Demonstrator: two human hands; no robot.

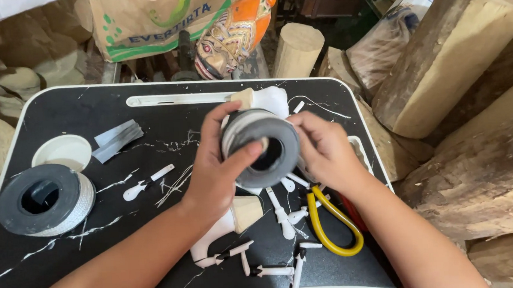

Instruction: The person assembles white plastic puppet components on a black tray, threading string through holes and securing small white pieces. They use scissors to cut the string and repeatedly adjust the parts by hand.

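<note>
Holding a grey spool of white tape (261,148) above the middle of the black tabletop (86,114), the left hand (219,167) closed on its left rim with the thumb over the front, while the right hand (323,151) pinched its right edge. If either grip loosened, I think the spool could drop onto the small white pieces (282,211) and yellow-handled pliers (331,229) below. A second spool (45,199) lay at the left.

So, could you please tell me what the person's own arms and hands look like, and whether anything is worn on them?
Both forearms are bare as far as the picture shows: no sleeves, gloves, watch or bracelets. The left hand and right hand show no rings on the fingers that are in view. The nails are short and unpainted. No marks or bandages show.
</note>
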